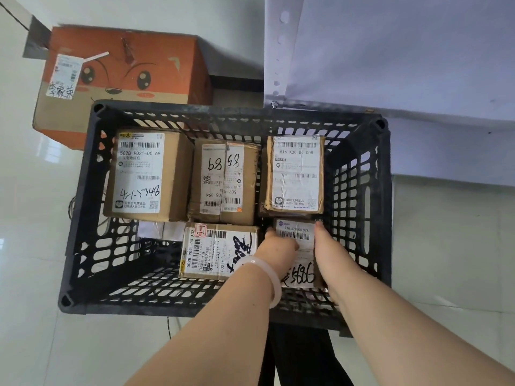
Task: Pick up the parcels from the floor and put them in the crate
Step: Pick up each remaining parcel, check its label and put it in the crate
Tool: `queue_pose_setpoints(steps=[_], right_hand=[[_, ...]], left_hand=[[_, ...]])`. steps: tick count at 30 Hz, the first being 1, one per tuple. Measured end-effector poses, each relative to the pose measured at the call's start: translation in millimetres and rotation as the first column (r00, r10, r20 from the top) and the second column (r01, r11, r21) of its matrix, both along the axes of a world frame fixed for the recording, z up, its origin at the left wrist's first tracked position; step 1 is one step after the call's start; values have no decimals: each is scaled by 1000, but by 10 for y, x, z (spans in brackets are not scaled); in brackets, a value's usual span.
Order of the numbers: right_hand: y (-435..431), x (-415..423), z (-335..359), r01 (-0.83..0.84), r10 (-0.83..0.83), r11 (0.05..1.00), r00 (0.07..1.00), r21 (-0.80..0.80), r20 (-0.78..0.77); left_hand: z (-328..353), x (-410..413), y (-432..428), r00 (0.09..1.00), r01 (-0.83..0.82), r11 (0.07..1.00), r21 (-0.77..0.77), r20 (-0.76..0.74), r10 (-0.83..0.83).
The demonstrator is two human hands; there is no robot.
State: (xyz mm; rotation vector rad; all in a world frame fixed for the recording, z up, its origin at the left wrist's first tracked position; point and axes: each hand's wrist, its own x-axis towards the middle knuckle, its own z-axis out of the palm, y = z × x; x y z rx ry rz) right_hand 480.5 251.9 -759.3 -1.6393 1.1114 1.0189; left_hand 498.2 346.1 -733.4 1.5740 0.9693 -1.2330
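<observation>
A black slatted plastic crate stands on the pale tiled floor and holds several brown cardboard parcels with white labels. Both my hands reach into its near right corner and hold a small labelled parcel from either side. My left hand, with a white bangle on the wrist, grips its left edge. My right hand lies along its right edge, fingers pointing into the crate. Another parcel lies just to the left. Three more parcels fill the far row.
A large orange cardboard box with a cartoon face stands behind the crate at the far left. A white perforated shelf post and white sheeting rise at the right. Thin black cable trails on the floor to the left of the crate.
</observation>
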Motion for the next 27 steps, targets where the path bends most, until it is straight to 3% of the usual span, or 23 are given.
queue_pose_setpoints(steps=[7,14,20,24,27], right_hand=[[12,-3,-24,-34,36,997,999,68,-30],[112,120,52,28,-28,999,1000,-27,1],[39,88,795,-32,26,998,992,49,126],[11,133,1522,24,-49,992,977,120,207],[5,134,2185,83,-136,978,949,190,285]], left_hand=[[-156,0,-35,999,13,997,80,-33,-10],[40,-34,3,987,-140,987,81,92,133],[664,22,143,958,-227,974,4,183,222],[1381,63,324,937,-211,975,-64,271,220],[2038,83,465,896,-267,950,-162,321,307]])
